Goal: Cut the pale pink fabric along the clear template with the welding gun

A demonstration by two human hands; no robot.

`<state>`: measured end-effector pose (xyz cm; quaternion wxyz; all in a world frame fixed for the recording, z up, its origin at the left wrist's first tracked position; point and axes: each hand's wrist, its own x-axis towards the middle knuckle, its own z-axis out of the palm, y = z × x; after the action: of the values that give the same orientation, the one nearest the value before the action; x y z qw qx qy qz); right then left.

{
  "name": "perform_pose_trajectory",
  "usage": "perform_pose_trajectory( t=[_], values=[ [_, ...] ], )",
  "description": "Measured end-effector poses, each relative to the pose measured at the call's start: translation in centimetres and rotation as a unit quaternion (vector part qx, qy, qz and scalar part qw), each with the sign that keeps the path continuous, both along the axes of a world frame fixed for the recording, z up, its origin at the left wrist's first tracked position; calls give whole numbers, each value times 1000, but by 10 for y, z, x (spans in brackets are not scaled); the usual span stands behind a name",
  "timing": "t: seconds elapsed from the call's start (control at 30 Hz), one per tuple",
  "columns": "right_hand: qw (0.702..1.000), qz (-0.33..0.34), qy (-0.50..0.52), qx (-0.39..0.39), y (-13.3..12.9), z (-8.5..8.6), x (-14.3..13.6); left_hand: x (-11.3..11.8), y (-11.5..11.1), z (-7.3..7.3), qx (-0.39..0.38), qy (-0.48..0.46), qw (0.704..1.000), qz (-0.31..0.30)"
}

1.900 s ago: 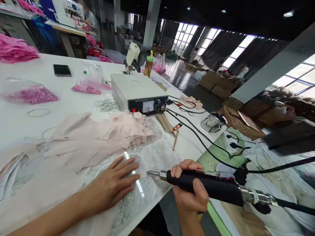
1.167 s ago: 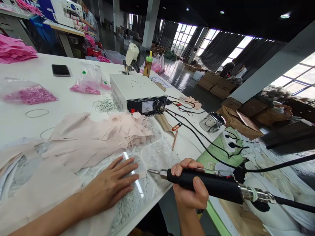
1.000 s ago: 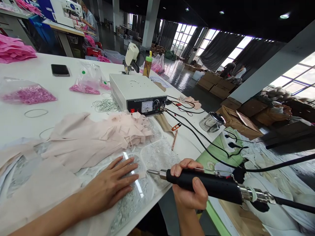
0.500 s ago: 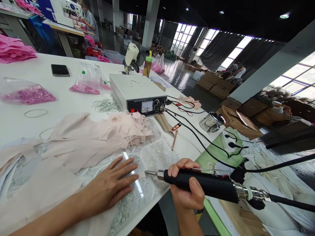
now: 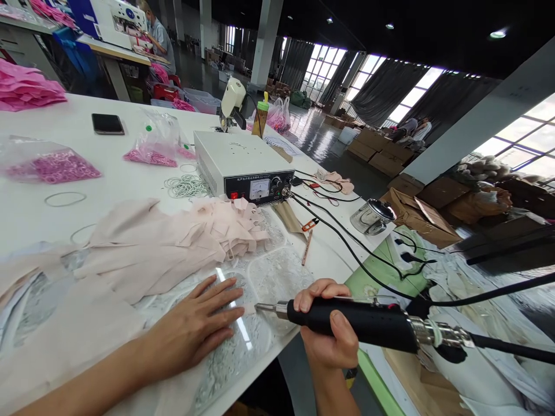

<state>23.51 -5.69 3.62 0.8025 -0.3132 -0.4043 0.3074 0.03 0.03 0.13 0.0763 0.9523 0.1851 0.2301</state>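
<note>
A: How does the left hand [image 5: 203, 326] lie?
B: Palm down and flat, its grip loosely spread, over the glossy mottled mat [image 5: 280, 271] on the white surface [image 5: 332, 257].
A: And the right hand [image 5: 330, 323]?
B: Its grip is wrapped round a black hand tool [image 5: 358, 323], whose slim metal tip points toward the left hand.
A: Where is the small pale fabric piece [image 5: 250, 309]?
B: On the mat, between the left fingertips and the tool's tip. The tip is right at its edge; whether the 2 touch cannot be told.
A: What lies beyond the hands?
B: Heaped pale pink fabric [image 5: 173, 237], reaching up to the front of a control box [image 5: 243, 153] with a dial, a knob and a lit red switch. Black cables [image 5: 498, 293] run from the box.
A: And to the right of the heap?
B: Orange snips [image 5: 309, 225], a thin pinkish stick [image 5: 307, 248] just below them, and a lidded glass mug [image 5: 372, 217] near the surface's edge.
</note>
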Motion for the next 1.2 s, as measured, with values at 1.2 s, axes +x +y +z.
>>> perform_pose_trajectory(
  t=[1.2],
  values=[
    [999, 9, -42, 11, -5, 0, -6, -1, 0, -1, -24, 26, 999, 5]
  ],
)
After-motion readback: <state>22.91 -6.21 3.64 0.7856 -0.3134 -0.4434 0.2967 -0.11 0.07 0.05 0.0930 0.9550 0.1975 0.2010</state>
